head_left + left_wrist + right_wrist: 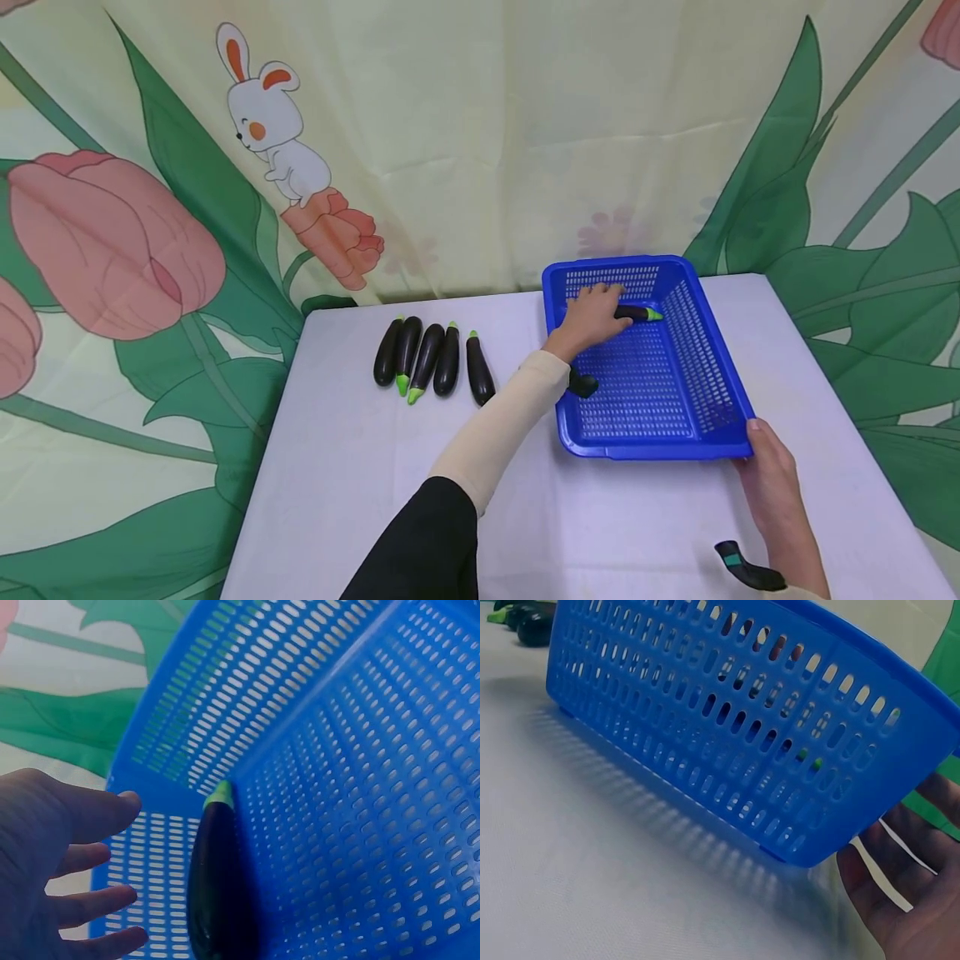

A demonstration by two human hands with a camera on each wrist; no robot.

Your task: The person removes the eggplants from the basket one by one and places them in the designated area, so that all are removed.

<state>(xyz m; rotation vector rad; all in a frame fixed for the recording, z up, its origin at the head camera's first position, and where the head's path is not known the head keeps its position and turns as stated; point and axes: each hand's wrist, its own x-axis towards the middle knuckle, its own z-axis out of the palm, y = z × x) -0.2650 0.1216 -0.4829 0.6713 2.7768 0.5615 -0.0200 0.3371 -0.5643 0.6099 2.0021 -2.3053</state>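
Observation:
In the head view my left hand reaches over the left side of a blue plastic basket. An eggplant with a green tip lies in it near the far wall. From the left wrist, the eggplant sits apart from the left hand, whose fingers are spread and hold nothing. My right hand grips the basket's near right corner, thumb at the rim. In the right wrist view the right hand's fingers are around that corner.
Several eggplants lie side by side on the white-covered table, left of the basket; one lies a little apart, nearest the left forearm. Behind the table hangs a printed curtain. Black straps are at both wrists.

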